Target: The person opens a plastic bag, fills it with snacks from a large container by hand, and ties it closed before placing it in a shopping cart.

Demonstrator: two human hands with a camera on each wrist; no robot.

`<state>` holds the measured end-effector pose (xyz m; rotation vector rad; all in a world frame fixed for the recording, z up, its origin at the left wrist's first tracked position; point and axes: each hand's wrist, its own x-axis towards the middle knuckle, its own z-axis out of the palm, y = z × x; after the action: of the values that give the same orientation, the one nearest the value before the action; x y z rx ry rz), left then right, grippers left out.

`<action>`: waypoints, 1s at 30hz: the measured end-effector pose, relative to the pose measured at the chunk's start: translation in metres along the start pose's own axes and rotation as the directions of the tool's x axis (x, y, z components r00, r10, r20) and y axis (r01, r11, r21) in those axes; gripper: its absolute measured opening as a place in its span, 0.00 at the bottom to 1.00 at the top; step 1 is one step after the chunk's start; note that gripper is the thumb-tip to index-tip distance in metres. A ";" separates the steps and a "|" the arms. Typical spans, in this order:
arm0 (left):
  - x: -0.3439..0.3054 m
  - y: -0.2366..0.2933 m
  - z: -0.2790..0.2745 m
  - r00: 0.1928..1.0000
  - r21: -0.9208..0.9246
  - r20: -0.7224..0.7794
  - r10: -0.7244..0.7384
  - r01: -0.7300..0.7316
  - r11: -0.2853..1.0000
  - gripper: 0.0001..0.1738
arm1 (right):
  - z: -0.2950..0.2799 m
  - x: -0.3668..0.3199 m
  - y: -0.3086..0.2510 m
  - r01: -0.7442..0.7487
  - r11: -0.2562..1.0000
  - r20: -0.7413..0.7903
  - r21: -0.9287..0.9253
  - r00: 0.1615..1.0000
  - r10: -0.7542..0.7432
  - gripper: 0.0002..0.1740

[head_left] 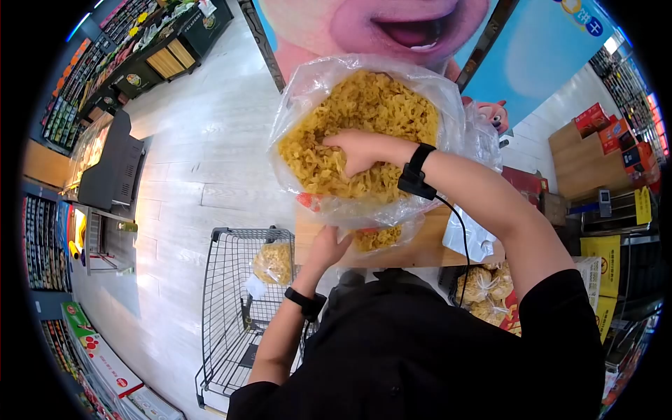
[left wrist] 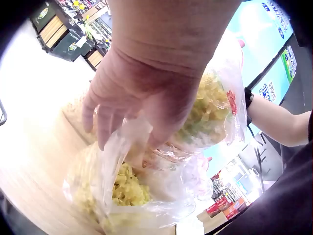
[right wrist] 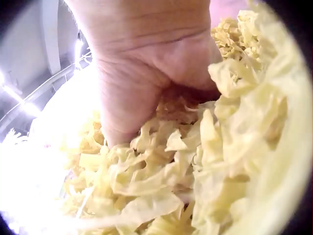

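A large clear plastic bag [head_left: 288, 105] stands wide open on a wooden table [head_left: 308, 238], filled with ruffled yellow dried pieces [head_left: 399, 105]. Into these pieces my right hand [head_left: 362, 150] reaches, thumb and fingers spread and dug in. The right wrist view has the thumb sunk among the pieces [right wrist: 146, 171]; the fingertips are buried, so I cannot tell whether they grip. In front of the large bag lies a smaller clear bag [left wrist: 171, 213] with some of the same pieces inside. My left hand [head_left: 327, 248] pinches its upper edge between thumb and fingers.
A wire shopping cart [head_left: 231, 308] stands left of the table, holding a filled bag [head_left: 273, 263]. Several filled bags [head_left: 483, 290] sit low at the right, below a silvery-white plastic sheet [head_left: 469, 241] on the table. A printed panel [head_left: 546, 63] rises behind the large bag.
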<state>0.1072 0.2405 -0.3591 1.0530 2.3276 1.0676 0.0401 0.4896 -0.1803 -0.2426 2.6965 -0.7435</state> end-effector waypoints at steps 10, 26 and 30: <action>-0.002 0.031 -0.017 0.990 -0.079 0.039 -0.138 0.141 0.987 0.37 | -0.044 0.005 0.018 -0.073 0.996 -0.210 0.041 0.974 0.080 0.38; -0.009 0.036 -0.019 0.988 -0.100 0.021 -0.152 0.154 0.983 0.31 | -0.095 -0.047 -0.002 -0.227 0.910 -0.411 -0.348 0.909 0.069 0.45; -0.006 0.039 -0.013 0.987 -0.116 0.059 -0.149 0.155 0.981 0.30 | -0.061 -0.033 0.014 -0.174 0.962 -0.456 -0.210 0.888 0.061 0.51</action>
<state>0.1219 0.2458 -0.3208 0.8335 2.2332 1.0943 0.0481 0.5386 -0.1294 0.0478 3.2093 -0.4688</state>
